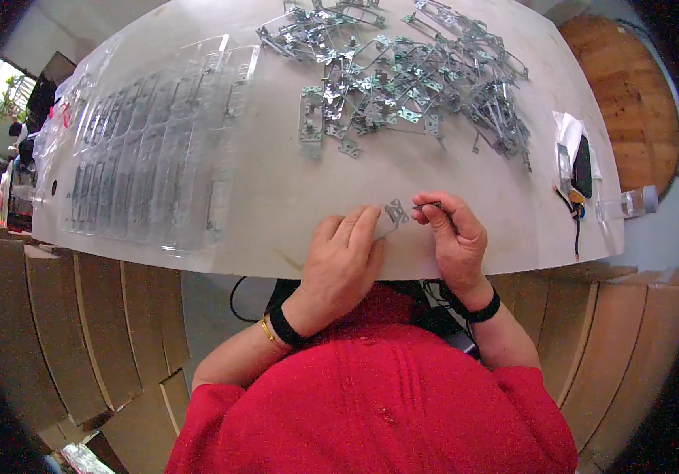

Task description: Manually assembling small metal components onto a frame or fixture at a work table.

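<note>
At L hand [345,246]; brkt [395,213] (metal)

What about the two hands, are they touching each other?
No, a gap shows between the left hand, with a flat metal piece at its fingertips, and the right hand, which pinches a small thin piece.

Two bare hands close together over the near side of a pale table [276,207]
The left hand [343,251] holds a flat metal bracket [396,212]; the right hand [461,237], just beside it, pinches a thin dark piece [427,206]; beyond both hands lies a tangled heap of metal parts [411,83]; left of the left hand sits clear plastic packaging [231,130] with long compartments; well right of the right hand, a clear bottle [630,204]
</note>
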The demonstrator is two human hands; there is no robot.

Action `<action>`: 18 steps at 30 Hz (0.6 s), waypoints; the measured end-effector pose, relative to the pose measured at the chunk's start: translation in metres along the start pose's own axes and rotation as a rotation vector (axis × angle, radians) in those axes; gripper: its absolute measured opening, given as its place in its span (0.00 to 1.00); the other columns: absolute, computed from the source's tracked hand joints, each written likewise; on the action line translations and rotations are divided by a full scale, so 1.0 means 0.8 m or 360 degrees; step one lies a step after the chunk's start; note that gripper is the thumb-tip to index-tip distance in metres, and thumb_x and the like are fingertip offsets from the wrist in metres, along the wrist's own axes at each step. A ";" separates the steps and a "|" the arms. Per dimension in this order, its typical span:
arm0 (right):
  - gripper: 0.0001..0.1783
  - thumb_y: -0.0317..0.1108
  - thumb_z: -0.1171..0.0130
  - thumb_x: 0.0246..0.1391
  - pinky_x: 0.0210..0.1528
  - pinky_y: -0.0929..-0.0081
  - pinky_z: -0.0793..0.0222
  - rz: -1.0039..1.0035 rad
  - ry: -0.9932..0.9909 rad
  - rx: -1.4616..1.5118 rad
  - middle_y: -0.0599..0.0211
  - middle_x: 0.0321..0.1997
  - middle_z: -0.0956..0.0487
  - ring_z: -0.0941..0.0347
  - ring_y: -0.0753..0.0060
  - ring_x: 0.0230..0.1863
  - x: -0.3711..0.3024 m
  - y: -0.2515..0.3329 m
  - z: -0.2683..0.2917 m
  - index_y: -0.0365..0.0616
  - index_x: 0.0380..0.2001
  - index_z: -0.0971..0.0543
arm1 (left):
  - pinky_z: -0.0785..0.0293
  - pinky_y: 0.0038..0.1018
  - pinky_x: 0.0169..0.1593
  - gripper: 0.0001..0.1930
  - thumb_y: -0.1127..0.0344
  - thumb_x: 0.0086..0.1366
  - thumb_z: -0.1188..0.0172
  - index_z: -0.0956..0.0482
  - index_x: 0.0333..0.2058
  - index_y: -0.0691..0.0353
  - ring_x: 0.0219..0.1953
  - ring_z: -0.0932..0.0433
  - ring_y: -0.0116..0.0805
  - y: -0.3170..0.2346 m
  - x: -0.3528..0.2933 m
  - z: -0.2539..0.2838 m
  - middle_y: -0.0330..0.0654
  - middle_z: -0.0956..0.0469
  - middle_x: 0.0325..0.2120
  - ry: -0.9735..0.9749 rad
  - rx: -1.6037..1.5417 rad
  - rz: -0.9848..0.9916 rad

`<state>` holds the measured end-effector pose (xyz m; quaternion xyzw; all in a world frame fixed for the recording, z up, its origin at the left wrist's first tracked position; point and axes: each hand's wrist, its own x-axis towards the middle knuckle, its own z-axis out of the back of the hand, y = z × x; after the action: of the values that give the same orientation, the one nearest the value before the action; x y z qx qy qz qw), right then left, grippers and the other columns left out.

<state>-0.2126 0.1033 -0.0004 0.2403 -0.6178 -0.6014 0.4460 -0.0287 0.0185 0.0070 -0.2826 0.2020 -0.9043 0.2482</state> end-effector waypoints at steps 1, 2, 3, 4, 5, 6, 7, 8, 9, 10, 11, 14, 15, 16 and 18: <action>0.10 0.25 0.42 0.66 0.47 0.76 0.22 0.0030 -0.0001 -0.0016 0.63 0.44 0.16 0.19 0.74 0.41 0.000 -0.001 0.000 0.39 0.48 0.19 | 0.28 0.44 0.55 0.28 0.69 0.60 0.34 0.31 0.58 0.67 0.48 0.24 0.56 -0.001 -0.001 0.001 0.54 0.22 0.51 0.0044 -0.0051 0.0049; 0.10 0.25 0.42 0.66 0.47 0.76 0.22 0.0029 -0.0005 -0.0017 0.63 0.44 0.16 0.19 0.74 0.41 0.001 0.000 -0.001 0.39 0.48 0.19 | 0.28 0.45 0.54 0.28 0.69 0.60 0.33 0.31 0.57 0.67 0.46 0.23 0.56 -0.001 -0.002 0.002 0.54 0.22 0.50 0.0087 -0.0100 0.0099; 0.10 0.24 0.42 0.66 0.47 0.76 0.23 0.0034 -0.0013 -0.0035 0.63 0.44 0.17 0.19 0.74 0.42 0.001 0.000 -0.002 0.39 0.48 0.19 | 0.28 0.45 0.54 0.28 0.69 0.60 0.33 0.31 0.57 0.67 0.46 0.23 0.56 0.000 -0.003 0.001 0.54 0.22 0.50 0.0090 -0.0102 0.0096; 0.10 0.24 0.42 0.66 0.48 0.76 0.23 0.0039 -0.0021 -0.0053 0.63 0.44 0.17 0.19 0.74 0.42 0.002 0.001 -0.003 0.39 0.49 0.19 | 0.27 0.45 0.52 0.28 0.69 0.59 0.33 0.30 0.57 0.67 0.45 0.23 0.55 0.000 -0.003 0.001 0.55 0.22 0.49 0.0060 -0.0149 0.0106; 0.10 0.24 0.42 0.66 0.48 0.76 0.23 0.0033 -0.0025 -0.0058 0.63 0.44 0.17 0.19 0.74 0.42 0.001 0.001 -0.003 0.39 0.49 0.19 | 0.27 0.45 0.51 0.27 0.68 0.59 0.33 0.30 0.56 0.66 0.44 0.23 0.55 0.001 -0.004 0.000 0.55 0.22 0.48 0.0031 -0.0201 0.0118; 0.10 0.23 0.42 0.65 0.48 0.76 0.22 0.0026 -0.0016 -0.0038 0.63 0.44 0.17 0.19 0.74 0.42 0.002 0.001 -0.003 0.39 0.48 0.19 | 0.27 0.45 0.51 0.27 0.68 0.59 0.33 0.30 0.56 0.66 0.44 0.23 0.55 0.000 -0.004 0.002 0.55 0.22 0.48 0.0035 -0.0207 0.0118; 0.10 0.22 0.42 0.65 0.48 0.75 0.22 0.0018 -0.0007 -0.0017 0.63 0.44 0.17 0.19 0.74 0.43 0.001 0.002 -0.003 0.39 0.48 0.19 | 0.26 0.44 0.50 0.27 0.68 0.58 0.33 0.29 0.56 0.65 0.45 0.23 0.55 -0.001 -0.004 0.005 0.54 0.21 0.47 0.0094 -0.0238 0.0169; 0.10 0.22 0.42 0.65 0.48 0.75 0.22 0.0014 -0.0007 -0.0019 0.63 0.44 0.17 0.19 0.74 0.43 0.001 0.002 -0.004 0.39 0.48 0.19 | 0.26 0.44 0.50 0.26 0.69 0.58 0.33 0.28 0.55 0.64 0.45 0.23 0.55 -0.002 -0.004 0.007 0.54 0.21 0.47 0.0151 -0.0267 0.0222; 0.10 0.22 0.41 0.64 0.48 0.76 0.23 -0.0011 -0.0001 0.0011 0.63 0.44 0.17 0.19 0.74 0.43 0.000 0.003 -0.004 0.39 0.47 0.19 | 0.26 0.44 0.50 0.26 0.69 0.58 0.33 0.28 0.55 0.64 0.45 0.23 0.55 -0.002 -0.004 0.008 0.54 0.21 0.47 0.0154 -0.0270 0.0225; 0.10 0.21 0.40 0.63 0.48 0.76 0.23 -0.0035 0.0005 0.0041 0.63 0.43 0.16 0.19 0.74 0.43 -0.001 0.004 -0.005 0.39 0.47 0.19 | 0.25 0.44 0.50 0.25 0.69 0.58 0.33 0.27 0.55 0.64 0.46 0.23 0.55 -0.001 -0.002 0.008 0.54 0.21 0.47 0.0143 -0.0277 0.0193; 0.10 0.21 0.40 0.63 0.48 0.76 0.23 -0.0038 0.0007 0.0041 0.63 0.43 0.16 0.19 0.74 0.43 -0.001 0.002 -0.004 0.39 0.47 0.19 | 0.25 0.43 0.50 0.25 0.69 0.57 0.33 0.27 0.54 0.63 0.46 0.22 0.55 0.000 -0.001 0.008 0.54 0.21 0.46 0.0132 -0.0281 0.0160; 0.09 0.22 0.37 0.61 0.47 0.76 0.24 0.0021 0.0048 -0.0117 0.64 0.42 0.16 0.20 0.74 0.43 0.000 -0.002 -0.002 0.40 0.44 0.18 | 0.24 0.43 0.51 0.24 0.69 0.57 0.33 0.25 0.53 0.63 0.46 0.22 0.55 0.000 0.000 0.009 0.53 0.20 0.46 0.0114 -0.0291 0.0139; 0.08 0.23 0.36 0.61 0.46 0.77 0.24 0.0046 0.0064 -0.0153 0.65 0.42 0.16 0.20 0.74 0.42 0.001 -0.003 -0.002 0.41 0.44 0.18 | 0.24 0.43 0.51 0.24 0.69 0.57 0.33 0.25 0.53 0.63 0.46 0.22 0.55 0.000 0.000 0.009 0.53 0.20 0.46 0.0113 -0.0294 0.0141; 0.08 0.23 0.36 0.60 0.46 0.77 0.24 0.0071 0.0080 -0.0189 0.65 0.41 0.16 0.20 0.74 0.42 0.002 -0.003 -0.002 0.41 0.43 0.18 | 0.24 0.43 0.51 0.24 0.69 0.57 0.33 0.25 0.53 0.63 0.46 0.22 0.54 -0.001 0.000 0.010 0.52 0.20 0.46 0.0099 -0.0275 0.0133; 0.08 0.24 0.35 0.60 0.45 0.77 0.24 0.0065 0.0082 -0.0198 0.65 0.41 0.16 0.20 0.75 0.42 0.002 -0.002 -0.003 0.42 0.43 0.18 | 0.24 0.42 0.50 0.23 0.69 0.57 0.33 0.24 0.53 0.63 0.45 0.22 0.54 0.000 0.001 0.010 0.52 0.20 0.46 0.0084 -0.0257 0.0125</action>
<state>-0.2119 0.1006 -0.0017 0.2148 -0.5724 -0.6229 0.4880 -0.0242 0.0166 0.0134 -0.2697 0.2915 -0.8818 0.2545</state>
